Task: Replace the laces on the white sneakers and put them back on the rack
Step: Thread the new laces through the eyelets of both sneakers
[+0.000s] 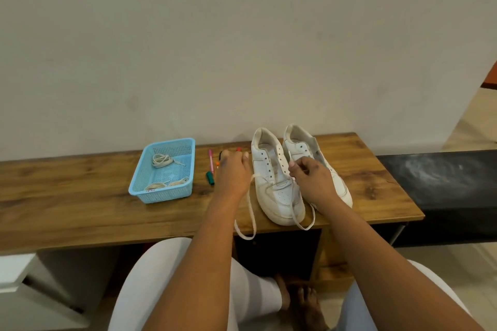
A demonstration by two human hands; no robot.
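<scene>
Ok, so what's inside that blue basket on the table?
The blue basket holds a coiled off-white lace toward its far end and two smaller lace bundles near its front wall. Anything lower against that front wall is hidden by the wall itself.

Two white sneakers [279,183] are set near the worktop's [80,196] back edge. A lace end [289,156] is pinched by the right hand [312,180]; the other strand [248,212] is held by the left hand [232,172] and hangs over the front edge. A blue basket [164,169] of laces is placed toward the left.
</scene>
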